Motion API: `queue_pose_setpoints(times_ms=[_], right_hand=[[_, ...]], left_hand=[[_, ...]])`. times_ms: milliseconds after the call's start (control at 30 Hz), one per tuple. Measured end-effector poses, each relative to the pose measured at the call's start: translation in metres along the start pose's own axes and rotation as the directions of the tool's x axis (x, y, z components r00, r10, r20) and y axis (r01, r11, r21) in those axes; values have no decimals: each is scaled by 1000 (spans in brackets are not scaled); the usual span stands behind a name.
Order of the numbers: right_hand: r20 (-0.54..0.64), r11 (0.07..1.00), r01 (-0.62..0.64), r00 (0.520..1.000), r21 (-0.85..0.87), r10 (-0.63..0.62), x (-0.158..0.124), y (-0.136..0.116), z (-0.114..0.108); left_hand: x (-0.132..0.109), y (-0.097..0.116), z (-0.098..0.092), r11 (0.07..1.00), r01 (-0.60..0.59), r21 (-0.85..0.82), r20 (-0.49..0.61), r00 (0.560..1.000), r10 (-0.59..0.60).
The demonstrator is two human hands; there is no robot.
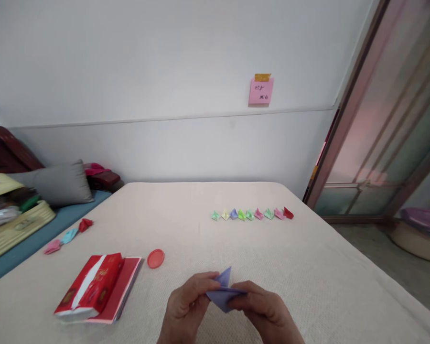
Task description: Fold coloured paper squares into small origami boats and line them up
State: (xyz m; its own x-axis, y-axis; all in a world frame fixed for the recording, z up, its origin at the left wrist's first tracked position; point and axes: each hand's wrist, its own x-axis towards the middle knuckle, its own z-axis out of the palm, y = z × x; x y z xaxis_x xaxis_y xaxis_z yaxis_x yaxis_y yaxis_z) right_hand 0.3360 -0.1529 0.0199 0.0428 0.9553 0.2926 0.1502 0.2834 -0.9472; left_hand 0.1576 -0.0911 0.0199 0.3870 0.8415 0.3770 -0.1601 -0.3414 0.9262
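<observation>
A folded purple paper boat is held between both hands above the near part of the table, its pointed middle sticking up. My left hand pinches its left end between thumb and fingers. At the right end, my right hand has its fingers and thumb closed on the paper. Farther back stands a row of several small folded paper boats in green, yellow, purple, pink and red. Neither hand touches that row.
Left of the hands, a red tissue pack lies on a stack of coloured paper, near a red round lid. Three folded papers rest at the table's left edge. A pink note is taped to the wall.
</observation>
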Motion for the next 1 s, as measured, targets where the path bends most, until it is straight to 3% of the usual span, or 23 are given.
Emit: queue_pose_setpoints(times_ms=[433,700,867,1000], right_hand=[[0,989,-12,1000,-150,12,-2,-1,0],[-25,995,-74,997,-70,73,0,7,4],[-45,984,-175,983,17,176,-1,13,6],[-64,974,-215,973,77,220,-1,12,6]], left_hand=[[-2,-3,-2,998,8,57,7,1000,-8],[0,-8,5,945,251,-211,-64,961,-269],[2,-11,7,932,266,-246,-82,953,-293],[0,-14,9,951,250,-184,-129,953,-275]])
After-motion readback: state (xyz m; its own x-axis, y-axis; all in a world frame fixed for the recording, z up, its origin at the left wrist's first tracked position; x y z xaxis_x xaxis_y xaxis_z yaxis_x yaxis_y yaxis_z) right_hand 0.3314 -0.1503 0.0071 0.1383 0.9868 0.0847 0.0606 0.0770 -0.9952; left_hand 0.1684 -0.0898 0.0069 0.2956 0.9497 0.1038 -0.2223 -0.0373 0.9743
